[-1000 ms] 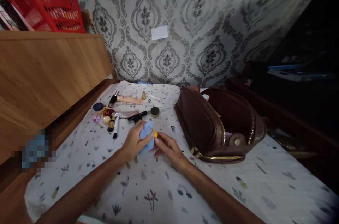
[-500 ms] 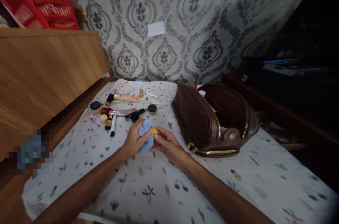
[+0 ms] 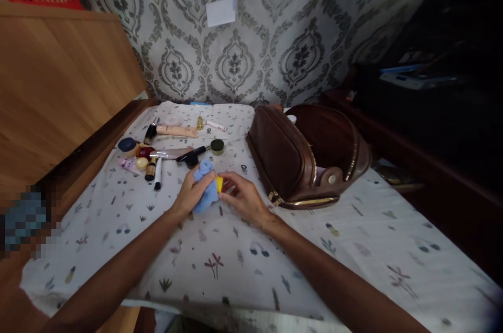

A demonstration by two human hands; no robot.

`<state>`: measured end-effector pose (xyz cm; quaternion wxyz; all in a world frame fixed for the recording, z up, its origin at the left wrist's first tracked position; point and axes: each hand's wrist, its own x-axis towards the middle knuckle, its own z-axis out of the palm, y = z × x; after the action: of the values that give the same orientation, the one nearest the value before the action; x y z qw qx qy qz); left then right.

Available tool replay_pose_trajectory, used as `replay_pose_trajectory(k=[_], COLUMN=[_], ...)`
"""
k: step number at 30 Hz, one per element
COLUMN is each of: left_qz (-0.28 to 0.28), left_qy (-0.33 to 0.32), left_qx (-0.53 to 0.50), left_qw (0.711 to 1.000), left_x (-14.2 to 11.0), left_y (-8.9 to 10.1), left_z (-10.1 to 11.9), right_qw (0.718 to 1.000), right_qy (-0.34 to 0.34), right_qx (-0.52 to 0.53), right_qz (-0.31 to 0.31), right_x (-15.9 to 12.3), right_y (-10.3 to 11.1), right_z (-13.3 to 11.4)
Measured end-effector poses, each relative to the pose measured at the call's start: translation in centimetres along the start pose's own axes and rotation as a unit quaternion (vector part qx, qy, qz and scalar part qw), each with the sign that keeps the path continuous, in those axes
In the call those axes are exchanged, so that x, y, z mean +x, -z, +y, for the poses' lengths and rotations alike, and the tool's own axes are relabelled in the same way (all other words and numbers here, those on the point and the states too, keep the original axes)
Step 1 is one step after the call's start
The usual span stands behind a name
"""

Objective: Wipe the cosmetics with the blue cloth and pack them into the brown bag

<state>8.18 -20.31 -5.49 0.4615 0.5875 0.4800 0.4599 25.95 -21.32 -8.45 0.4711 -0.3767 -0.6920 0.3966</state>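
My left hand is closed round a light blue cloth, which is bunched up over the table. From the cloth's right side pokes a small yellow object, its kind too small to make out. The fingertips of my right hand pinch the yellow object's right edge. Just beyond my left hand lie a black round item and a slim black tube. A jar with a dark green lid stands behind them.
A brown leather bag sits unzipped at the right. Several cosmetics, among them a peach tube and a dark blue lidded jar, lie at the left on the patterned sheet. A wooden cabinet borders the left side.
The view has tilted downward and shifted slightly right. More of the yellow object shows beside the blue cloth, with both hands still on these things.
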Motion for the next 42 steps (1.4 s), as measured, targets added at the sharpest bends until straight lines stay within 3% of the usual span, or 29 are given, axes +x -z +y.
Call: replay_pose_trajectory(k=[3, 6, 10, 14, 20, 25, 31, 36, 42], left_qz=[-0.023, -0.014, 0.006, 0.011, -0.005, -0.044, -0.014, -0.027, -0.076], left_qy=[0.036, 0.042, -0.004, -0.085, -0.096, -0.035, 0.136, 0.178, 0.158], left_qx=[-0.014, -0.019, 0.006, 0.058, 0.068, 0.012, -0.16, -0.288, -0.311], left_qw=[0.999, 0.999, 1.0, 0.995, 0.993, 0.998, 0.978, 0.94, 0.934], left_x=[0.2, 0.2, -0.3, -0.7, -0.6, 0.0, 0.7, 1.3, 1.4], left_y=[0.3, 0.3, 0.1, -0.1, 0.1, 0.5, 0.2, 0.0, -0.1], left_z=[-0.5, -0.8, -0.3, -0.1, -0.9, -1.2, -1.4, -1.8, -2.0], right_qw=[0.996, 0.995, 0.999, 0.995, 0.992, 1.0, 0.994, 0.999, 0.988], right_qy=[0.053, 0.062, -0.009, -0.092, -0.099, -0.014, 0.078, 0.031, -0.063], right_qx=[-0.063, -0.079, -0.038, 0.033, 0.08, 0.01, -0.059, 0.01, 0.139], right_qz=[-0.02, -0.027, 0.001, -0.022, -0.017, -0.009, -0.054, -0.026, 0.017], right_x=[-0.3, -0.4, -0.3, 0.1, 0.2, 0.0, 0.0, 0.2, 0.5], right_y=[0.2, 0.2, -0.1, -0.2, 0.0, 0.4, 1.1, 1.1, 0.7], right_z=[-0.3, -0.5, -0.2, 0.4, 0.5, 0.0, -0.9, -0.9, -0.1])
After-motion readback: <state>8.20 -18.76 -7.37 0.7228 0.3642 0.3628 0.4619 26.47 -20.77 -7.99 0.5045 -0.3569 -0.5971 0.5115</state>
